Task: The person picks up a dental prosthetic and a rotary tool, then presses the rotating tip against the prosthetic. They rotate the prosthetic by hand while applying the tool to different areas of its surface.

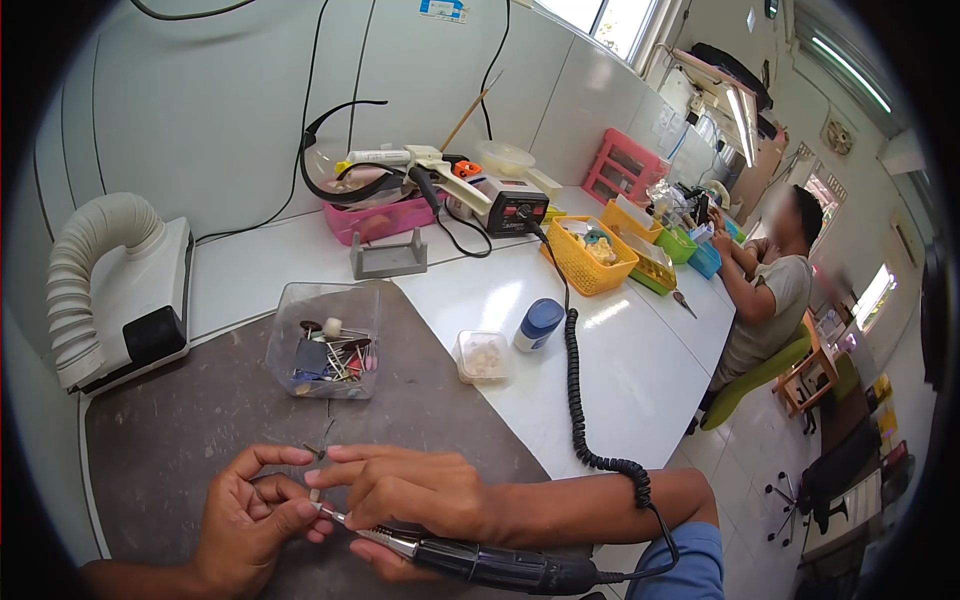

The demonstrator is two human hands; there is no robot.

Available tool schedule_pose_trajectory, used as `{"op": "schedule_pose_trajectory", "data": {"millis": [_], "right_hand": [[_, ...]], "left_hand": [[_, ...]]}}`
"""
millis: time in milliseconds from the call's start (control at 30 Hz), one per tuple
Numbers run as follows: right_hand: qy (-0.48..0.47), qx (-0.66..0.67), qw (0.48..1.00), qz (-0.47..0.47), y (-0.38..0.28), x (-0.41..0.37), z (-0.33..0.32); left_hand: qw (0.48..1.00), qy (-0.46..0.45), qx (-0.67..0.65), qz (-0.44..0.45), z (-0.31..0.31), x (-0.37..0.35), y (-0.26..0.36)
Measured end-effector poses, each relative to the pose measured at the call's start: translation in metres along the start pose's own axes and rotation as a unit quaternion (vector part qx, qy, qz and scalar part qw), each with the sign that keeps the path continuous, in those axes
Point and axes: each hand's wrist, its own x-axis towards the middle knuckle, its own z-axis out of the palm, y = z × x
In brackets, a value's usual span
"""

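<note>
My right hand (425, 495) is wrapped round a black and silver rotary handpiece (500, 562), which points to the left. A coiled black cord runs from its rear end. My left hand (250, 510) is closed at the handpiece's tip, thumb and fingers pinched together. What it pinches is too small to name; a small pale bit shows there. A thin dark pin-like piece (318, 450) appears between the fingertips of both hands. Beyond the hands, a clear plastic box (280, 345) holds several rotary bits and discs.
A small clear tub (482, 357) and a blue-capped jar (540, 323) stand to the right. The coiled cord (573, 390) crosses the white tabletop from a control box (517, 207). A white suction hose (75, 270) stands left. A co-worker (775, 285) sits farther along the bench.
</note>
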Motion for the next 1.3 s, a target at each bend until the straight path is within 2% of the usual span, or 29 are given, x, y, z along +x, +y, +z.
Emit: {"op": "schedule_pose_trajectory", "data": {"millis": [167,233,533,633,800,833,933,1000,1167,1233,1300], "right_hand": [[-0.006,0.007,1.000,-0.015,0.000,0.001,0.003],[0.016,-0.003,1.000,0.011,0.002,0.000,0.001],[0.044,-0.018,0.999,0.014,0.006,0.001,-0.003],[0.048,-0.020,0.998,0.022,0.007,0.002,-0.004],[0.045,-0.020,0.998,0.027,0.011,0.004,-0.008],[0.037,-0.032,0.998,0.034,0.011,0.004,-0.010],[0.016,-0.010,0.999,0.051,0.014,0.004,-0.009],[-0.007,-0.014,0.999,0.033,0.015,0.001,-0.009],[-0.030,-0.021,0.999,0.033,0.010,0.005,-0.006],[0.003,-0.028,0.999,0.034,0.008,0.006,-0.003],[-0.004,-0.027,0.999,0.033,0.007,0.007,-0.003]], "left_hand": [[1.000,-0.007,0.011,0.014,0.000,0.000,-0.002],[1.000,-0.008,0.007,0.019,0.001,0.000,-0.002],[0.999,0.033,0.009,0.012,0.003,0.000,-0.001],[0.999,0.025,0.009,-0.019,0.002,0.006,0.003],[0.999,-0.030,-0.026,-0.014,-0.009,0.009,0.001],[0.999,-0.009,-0.029,-0.017,-0.011,0.007,0.000],[0.997,-0.068,-0.017,-0.043,-0.006,0.010,0.003],[0.998,-0.050,-0.015,-0.040,-0.009,0.007,0.007],[0.995,-0.091,-0.017,-0.035,-0.012,0.007,0.006],[0.995,-0.094,-0.022,-0.034,-0.012,0.007,0.005],[0.994,-0.100,-0.026,-0.035,-0.013,0.007,0.004]]}}
